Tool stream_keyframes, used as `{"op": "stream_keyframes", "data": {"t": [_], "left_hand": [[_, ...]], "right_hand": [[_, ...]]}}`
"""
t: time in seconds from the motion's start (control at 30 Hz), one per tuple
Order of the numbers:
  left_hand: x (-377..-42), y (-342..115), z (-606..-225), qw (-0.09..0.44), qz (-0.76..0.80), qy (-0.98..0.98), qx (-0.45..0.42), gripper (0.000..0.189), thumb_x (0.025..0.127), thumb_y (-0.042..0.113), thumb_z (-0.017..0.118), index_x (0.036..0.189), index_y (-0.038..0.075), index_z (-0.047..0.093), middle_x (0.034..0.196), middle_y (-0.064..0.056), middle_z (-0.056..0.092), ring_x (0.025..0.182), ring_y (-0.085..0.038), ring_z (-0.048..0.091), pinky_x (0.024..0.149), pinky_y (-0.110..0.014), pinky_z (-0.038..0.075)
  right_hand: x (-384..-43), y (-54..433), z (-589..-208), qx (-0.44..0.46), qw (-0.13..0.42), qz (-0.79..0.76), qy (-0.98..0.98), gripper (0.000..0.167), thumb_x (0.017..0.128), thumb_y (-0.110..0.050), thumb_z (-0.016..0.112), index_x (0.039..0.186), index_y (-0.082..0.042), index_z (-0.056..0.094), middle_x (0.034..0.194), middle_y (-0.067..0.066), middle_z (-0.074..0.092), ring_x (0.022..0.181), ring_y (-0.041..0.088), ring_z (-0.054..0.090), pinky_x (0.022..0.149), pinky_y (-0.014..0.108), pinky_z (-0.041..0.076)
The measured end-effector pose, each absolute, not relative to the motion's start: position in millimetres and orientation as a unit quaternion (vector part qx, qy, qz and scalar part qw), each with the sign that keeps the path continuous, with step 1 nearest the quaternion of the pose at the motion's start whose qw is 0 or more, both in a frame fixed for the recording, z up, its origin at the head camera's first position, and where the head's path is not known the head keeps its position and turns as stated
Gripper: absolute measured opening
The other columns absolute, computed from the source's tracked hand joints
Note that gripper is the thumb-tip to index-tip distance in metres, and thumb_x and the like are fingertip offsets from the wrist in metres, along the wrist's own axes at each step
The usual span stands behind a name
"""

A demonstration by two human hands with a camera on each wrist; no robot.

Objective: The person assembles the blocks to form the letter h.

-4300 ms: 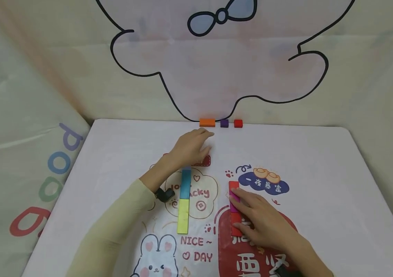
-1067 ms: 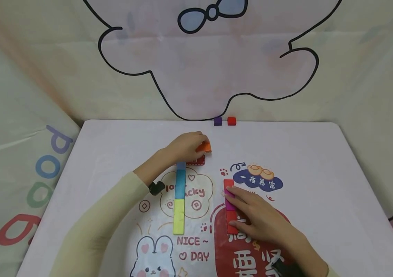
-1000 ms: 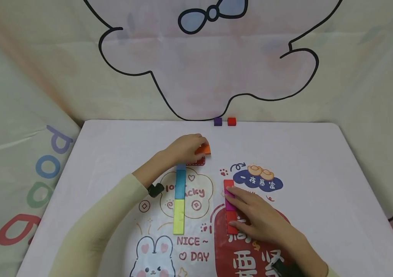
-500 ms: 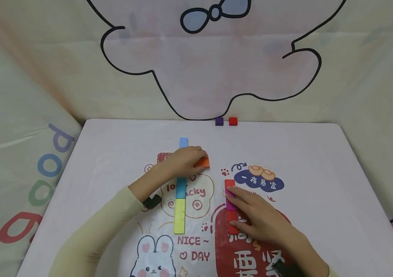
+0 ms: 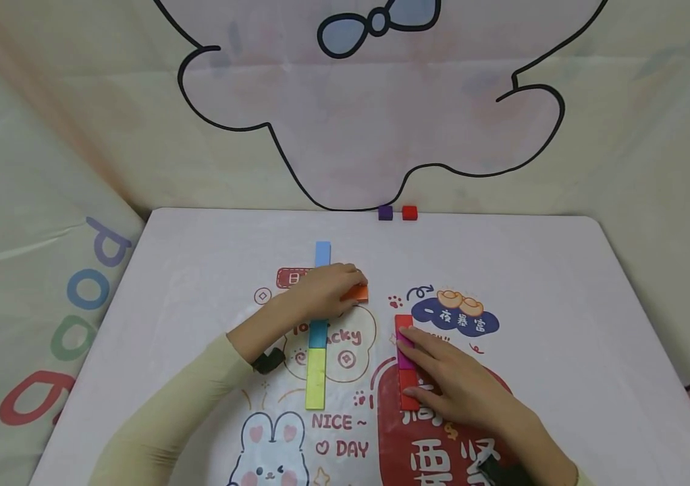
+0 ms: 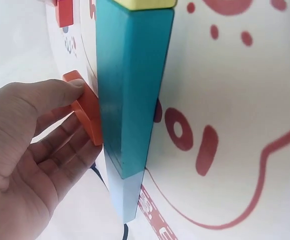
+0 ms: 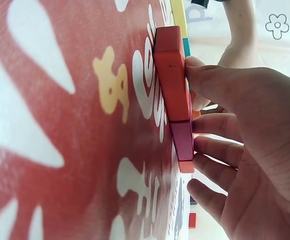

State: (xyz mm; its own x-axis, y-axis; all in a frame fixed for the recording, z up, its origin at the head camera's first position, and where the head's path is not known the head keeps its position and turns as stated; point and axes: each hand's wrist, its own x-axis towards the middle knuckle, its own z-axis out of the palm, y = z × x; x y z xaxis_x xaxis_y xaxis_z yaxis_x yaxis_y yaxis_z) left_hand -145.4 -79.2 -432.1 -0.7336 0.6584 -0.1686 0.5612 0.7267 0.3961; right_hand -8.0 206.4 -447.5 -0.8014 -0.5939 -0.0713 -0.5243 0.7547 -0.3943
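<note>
My left hand [image 5: 327, 290] pinches an orange block [image 5: 357, 293] between thumb and fingers. In the left wrist view, one end of the orange block [image 6: 89, 112] is right at the side of a long teal block [image 6: 130, 90]. That teal block lies in a straight row between a light blue block [image 5: 323, 253] and a yellow block [image 5: 315, 379]. My right hand [image 5: 460, 378] rests its fingertips on a second row, made of a red block [image 5: 403, 320], a magenta block [image 7: 182, 141] and a nearer red block [image 7: 172, 80].
At the far edge of the white table [image 5: 533, 270] sit a small purple block [image 5: 385, 213] and a small red block [image 5: 409, 213]. A printed curtain [image 5: 442, 121] rises directly behind them. Printed letters and a rabbit drawing [image 5: 272, 452] decorate the tabletop.
My left hand took the orange block from the far edge and brought it nearer, beside the left row. It came slightly closer in the last half second. My right hand stays on its row.
</note>
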Motion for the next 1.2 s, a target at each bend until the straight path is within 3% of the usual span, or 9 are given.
{"op": "stream_keyframes", "data": {"t": [1.2], "left_hand": [[-139.1,-83.9,-435.0,0.134,0.159,0.921,0.329,0.042,0.1,0.028,0.074,0.138,0.012,0.069,0.127,-0.007,0.072,0.108,-0.02,0.065,0.104,-0.035,0.06]], "right_hand": [[-6.1,205.2,-446.7,-0.303,0.087,-0.17,0.934,0.09,0.082,-0.042,0.089,0.16,-0.021,0.05,0.166,0.005,0.049,0.15,0.031,0.051,0.11,0.053,0.058]]}}
